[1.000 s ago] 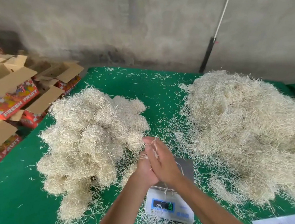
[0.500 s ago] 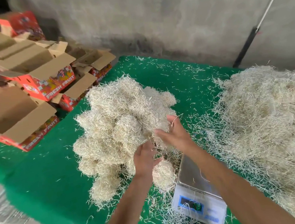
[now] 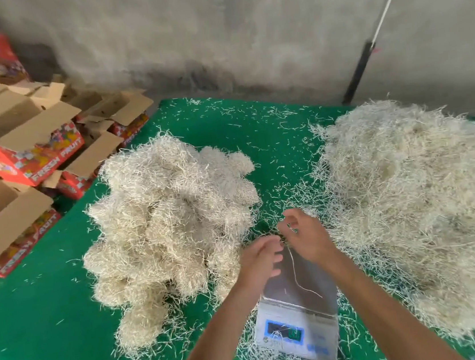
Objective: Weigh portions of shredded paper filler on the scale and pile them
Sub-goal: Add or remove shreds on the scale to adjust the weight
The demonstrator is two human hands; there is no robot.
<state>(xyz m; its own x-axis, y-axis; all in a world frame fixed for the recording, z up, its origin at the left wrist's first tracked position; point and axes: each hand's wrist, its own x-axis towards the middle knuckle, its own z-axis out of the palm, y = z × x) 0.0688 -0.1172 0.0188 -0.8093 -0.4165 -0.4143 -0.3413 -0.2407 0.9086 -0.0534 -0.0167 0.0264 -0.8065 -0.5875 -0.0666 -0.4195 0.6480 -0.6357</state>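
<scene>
Both hands back from the portion pile [image 3: 170, 227] over the bare scale [image 3: 301, 309], left hand [image 3: 262, 259] loosely spread, right hand [image 3: 305, 239] pinching one strand [image 3: 293, 268]; next portion due.

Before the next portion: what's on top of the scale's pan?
On the scale pan lies one long paper strand; no portion. Both hands, left and right, cover its far edge.

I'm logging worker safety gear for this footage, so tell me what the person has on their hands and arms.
Nothing is worn that shows. The left hand and right hand are bare, with no gloves, and no rings, watch or wristband can be seen. Both forearms are uncovered down to the bottom edge of the picture, with no sleeve in view.
</scene>
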